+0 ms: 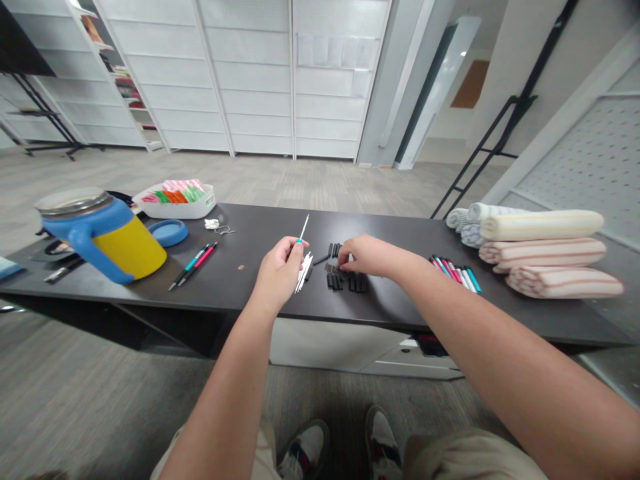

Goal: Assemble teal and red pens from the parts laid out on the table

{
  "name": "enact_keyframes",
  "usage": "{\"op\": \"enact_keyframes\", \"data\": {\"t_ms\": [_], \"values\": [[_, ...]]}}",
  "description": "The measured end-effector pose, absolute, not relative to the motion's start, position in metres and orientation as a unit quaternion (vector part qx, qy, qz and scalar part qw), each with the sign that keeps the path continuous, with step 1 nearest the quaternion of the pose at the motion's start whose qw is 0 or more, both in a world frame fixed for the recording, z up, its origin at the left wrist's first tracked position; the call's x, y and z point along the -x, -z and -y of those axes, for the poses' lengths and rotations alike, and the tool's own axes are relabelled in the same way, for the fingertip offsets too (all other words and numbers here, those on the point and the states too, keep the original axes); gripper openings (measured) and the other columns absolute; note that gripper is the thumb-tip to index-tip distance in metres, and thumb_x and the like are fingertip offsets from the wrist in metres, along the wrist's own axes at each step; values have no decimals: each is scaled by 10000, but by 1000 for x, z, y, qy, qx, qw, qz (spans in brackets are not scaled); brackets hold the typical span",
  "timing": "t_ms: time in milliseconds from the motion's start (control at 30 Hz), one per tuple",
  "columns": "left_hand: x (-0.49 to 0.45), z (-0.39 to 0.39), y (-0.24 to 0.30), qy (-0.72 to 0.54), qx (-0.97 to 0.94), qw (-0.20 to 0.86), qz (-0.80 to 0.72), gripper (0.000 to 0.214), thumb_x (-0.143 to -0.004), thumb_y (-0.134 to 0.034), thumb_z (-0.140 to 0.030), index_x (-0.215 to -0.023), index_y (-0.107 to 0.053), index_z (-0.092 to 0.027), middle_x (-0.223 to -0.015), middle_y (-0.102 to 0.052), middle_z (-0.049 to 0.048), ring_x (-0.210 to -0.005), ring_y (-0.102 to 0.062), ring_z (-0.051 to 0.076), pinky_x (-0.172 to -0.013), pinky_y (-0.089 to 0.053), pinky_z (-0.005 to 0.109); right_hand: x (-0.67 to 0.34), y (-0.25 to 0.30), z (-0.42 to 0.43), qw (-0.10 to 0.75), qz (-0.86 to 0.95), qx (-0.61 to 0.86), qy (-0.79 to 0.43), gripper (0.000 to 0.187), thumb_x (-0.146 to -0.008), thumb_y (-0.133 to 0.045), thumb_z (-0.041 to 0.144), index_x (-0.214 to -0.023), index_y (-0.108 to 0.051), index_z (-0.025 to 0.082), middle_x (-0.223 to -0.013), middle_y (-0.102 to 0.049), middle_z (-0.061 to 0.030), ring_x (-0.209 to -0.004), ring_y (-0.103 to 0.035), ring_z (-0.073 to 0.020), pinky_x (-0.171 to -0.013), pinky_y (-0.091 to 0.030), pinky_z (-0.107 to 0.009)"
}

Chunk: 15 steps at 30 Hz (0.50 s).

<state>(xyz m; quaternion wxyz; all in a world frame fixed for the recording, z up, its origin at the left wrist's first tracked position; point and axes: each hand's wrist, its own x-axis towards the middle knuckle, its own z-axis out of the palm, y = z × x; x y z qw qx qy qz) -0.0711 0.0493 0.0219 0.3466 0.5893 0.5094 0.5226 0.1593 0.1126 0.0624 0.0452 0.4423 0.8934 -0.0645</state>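
Observation:
My left hand [281, 267] is closed, thumb and fingers pinching a thin white pen refill [305, 227] that points up and away, with a bit of teal at its base. Beside that hand lies a bunch of white refills [303, 273] on the dark table. My right hand [361, 256] reaches down with its fingertips pinched together over small springs [331, 268]. Whether anything is between those fingertips is too small to tell. Short black pen parts [347, 283] lie in rows just below the springs, and more black pieces [334, 249] lie above them.
Two assembled pens [194, 265] lie left, near a tilted blue-and-yellow mug [107, 237], its blue lid [169, 233] and a white basket [173, 210] of colourful packets. Right are coloured pen barrels [456, 274] and rolled towels [545, 247]. The dark table's front edge [250, 309] is close to me.

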Motion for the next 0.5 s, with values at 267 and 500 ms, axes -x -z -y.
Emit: {"op": "enact_keyframes", "data": {"t_ms": [267,500], "values": [[76,-47,-21,-373,-766,85,-516,190,-1044,-493,-289,-1041,-668,-216,-1004,-694,86,-961,-647,256,-866,-467,369,-174,-74,-108,-151,-896,-417,-3,107,-892,-666,239,-932,-747,181,-943,-735,-59,-835,-657,-188,-785,-456,-287],[72,-49,-15,-282,-793,6,-540,219,-1057,-478,-272,-1094,-682,-201,-1028,-670,113,-940,-635,269,-846,-468,378,-168,-90,-92,-115,-905,-399,-96,111,-969,-620,237,-961,-718,186,-1051,-717,-79,-943,-662,-220,-787,-434,-308]]}}
